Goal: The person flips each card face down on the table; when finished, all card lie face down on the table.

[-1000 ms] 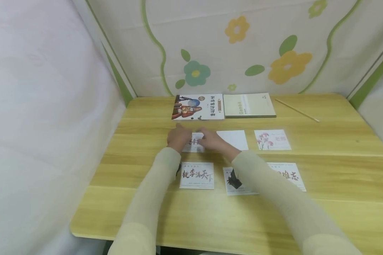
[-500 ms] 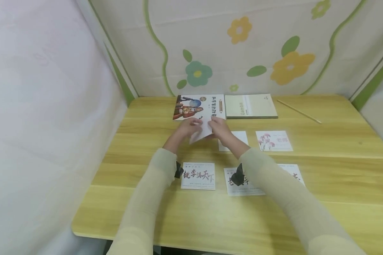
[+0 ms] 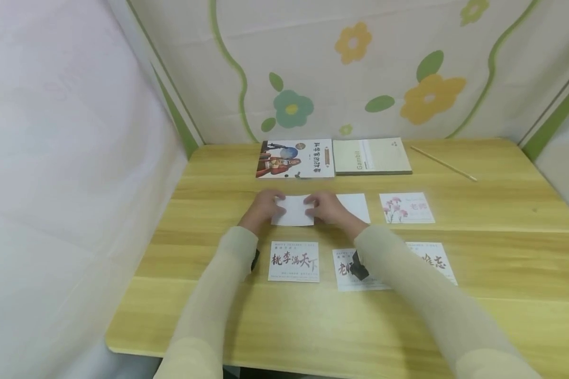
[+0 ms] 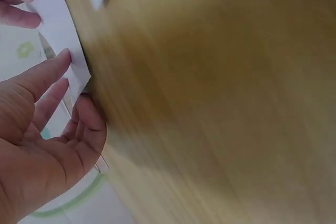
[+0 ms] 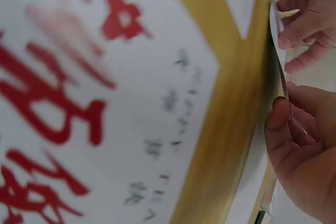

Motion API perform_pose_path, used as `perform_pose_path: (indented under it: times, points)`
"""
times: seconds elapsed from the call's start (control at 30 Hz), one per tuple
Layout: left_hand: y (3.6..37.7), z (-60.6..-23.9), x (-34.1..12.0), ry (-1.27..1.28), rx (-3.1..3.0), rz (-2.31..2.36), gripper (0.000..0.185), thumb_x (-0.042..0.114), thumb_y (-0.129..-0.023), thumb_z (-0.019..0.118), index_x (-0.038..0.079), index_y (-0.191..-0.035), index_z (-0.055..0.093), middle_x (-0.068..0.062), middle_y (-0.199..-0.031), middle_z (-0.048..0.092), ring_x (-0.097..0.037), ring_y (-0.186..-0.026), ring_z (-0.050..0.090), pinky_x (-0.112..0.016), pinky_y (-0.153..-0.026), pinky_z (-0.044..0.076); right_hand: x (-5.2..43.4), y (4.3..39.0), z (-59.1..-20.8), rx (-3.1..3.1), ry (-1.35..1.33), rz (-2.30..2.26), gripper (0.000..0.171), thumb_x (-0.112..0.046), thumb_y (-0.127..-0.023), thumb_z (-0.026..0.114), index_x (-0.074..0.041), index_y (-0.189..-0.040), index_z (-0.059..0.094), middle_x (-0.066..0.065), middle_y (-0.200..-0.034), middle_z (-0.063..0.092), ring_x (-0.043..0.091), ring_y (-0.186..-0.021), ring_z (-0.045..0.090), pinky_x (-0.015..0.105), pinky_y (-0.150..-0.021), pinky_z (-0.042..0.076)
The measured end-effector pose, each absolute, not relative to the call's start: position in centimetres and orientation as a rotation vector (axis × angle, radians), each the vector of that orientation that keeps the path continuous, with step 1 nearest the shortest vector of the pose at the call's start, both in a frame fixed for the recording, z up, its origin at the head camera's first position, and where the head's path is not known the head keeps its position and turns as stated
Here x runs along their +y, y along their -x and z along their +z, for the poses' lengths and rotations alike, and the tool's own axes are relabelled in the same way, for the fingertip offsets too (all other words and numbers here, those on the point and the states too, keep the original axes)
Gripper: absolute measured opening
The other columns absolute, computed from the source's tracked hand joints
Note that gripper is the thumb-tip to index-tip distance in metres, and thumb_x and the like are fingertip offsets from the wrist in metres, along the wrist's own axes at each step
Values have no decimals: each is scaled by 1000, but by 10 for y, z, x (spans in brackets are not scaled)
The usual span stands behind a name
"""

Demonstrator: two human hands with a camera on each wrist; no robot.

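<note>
Both arms reach forward over the surface (image 3: 455, 210), sleeves down to the wrists, and the hands meet on one blank white card (image 3: 294, 210) in the far row of cards. The left hand (image 3: 262, 206) pinches the card's left edge, thumb on top and fingers curled beneath; the right hand (image 3: 326, 208) pinches its right edge the same way. The card lies low and nearly flat, just in front of the picture book (image 3: 295, 158) at the far edge. Another blank card (image 3: 357, 206) sits just beside the right hand, then a flower card (image 3: 406, 207). Nearer the front edge, a card with red and black lettering (image 3: 293, 261) lies between the forearms.
</note>
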State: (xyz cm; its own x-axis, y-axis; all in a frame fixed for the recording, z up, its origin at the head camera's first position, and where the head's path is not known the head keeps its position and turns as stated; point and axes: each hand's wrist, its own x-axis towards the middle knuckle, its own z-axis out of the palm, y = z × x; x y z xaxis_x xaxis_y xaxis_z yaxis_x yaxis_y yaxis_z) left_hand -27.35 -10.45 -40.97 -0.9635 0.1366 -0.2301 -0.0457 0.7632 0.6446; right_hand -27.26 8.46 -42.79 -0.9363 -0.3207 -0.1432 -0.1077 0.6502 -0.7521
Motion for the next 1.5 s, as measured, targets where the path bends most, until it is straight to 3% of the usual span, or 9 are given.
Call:
perform_pose_path:
  times: [0.2,0.43,0.63,0.77,0.93,1.03,1.13,1.3,1.5]
  points:
    - [266,-409,-100,-13,2771,861,25,15,-76,64,14,-100,61,-5,-116,45,-23,-106,39,-39,-90,32,87,271,-434,2761,469,-925,28,-21,-76,65,-12,-102,61,2,-96,58,17,-81,52,33,-76,41]
    - [238,-390,-98,-19,2783,724,44,33,-82,55,12,-120,46,-10,-117,48,-26,-105,43,-42,-87,35,92,238,-410,2681,452,-992,37,-28,-82,56,-15,-116,50,2,-72,55,17,-60,52,29,-52,44]
    - [191,-372,-96,-8,2603,652,74,42,-80,54,4,-135,21,-17,-130,36,-31,-113,39,-46,-89,33,88,176,-385,2487,479,-888,55,-22,-78,60,-15,-128,38,9,-94,57,18,-61,55,30,-50,46]
    - [182,-372,-99,14,2534,778,80,47,-81,51,5,-137,12,-18,-134,29,-31,-113,38,-47,-87,35,80,157,-380,2548,517,-769,62,-32,-78,60,-16,-131,33,11,-116,51,23,-87,55,38,-70,45]
    - [180,-359,-106,66,2292,1259,66,49,-83,45,9,-132,24,-17,-121,40,-28,-92,51,-41,-70,46,71,152,-380,2449,465,-948,78,-56,-79,45,-17,-138,13,9,-136,28,28,-117,35,45,-91,31]
    - [175,-344,-100,-27,2078,1520,57,48,-86,40,13,-129,26,-16,-116,43,-28,-89,54,-40,-70,47,70,151,-378,2280,405,-1252,80,-59,-81,38,-20,-138,-1,14,-125,42,31,-106,46,46,-84,38]
    - [171,-341,-95,-156,2049,1554,48,39,-88,43,15,-128,31,-12,-115,46,-27,-94,53,-40,-75,45,75,150,-374,2079,317,-1584,71,-41,-87,43,-23,-138,-3,20,-96,57,36,-80,56,48,-71,45]
    - [170,-362,-105,-275,2430,1203,35,24,-82,58,17,-114,49,-2,-120,43,-20,-102,42,-38,-81,41,87,153,-377,2038,305,-1878,67,-5,-85,48,-28,-137,12,23,-68,52,37,-58,55,49,-60,47]
    - [169,-390,-119,-230,2503,1011,36,18,-74,67,20,-107,52,-3,-113,48,-21,-96,44,-36,-80,40,91,156,-404,2300,380,-1584,44,-7,-78,59,-14,-119,47,11,-66,56,25,-53,55,38,-51,48]
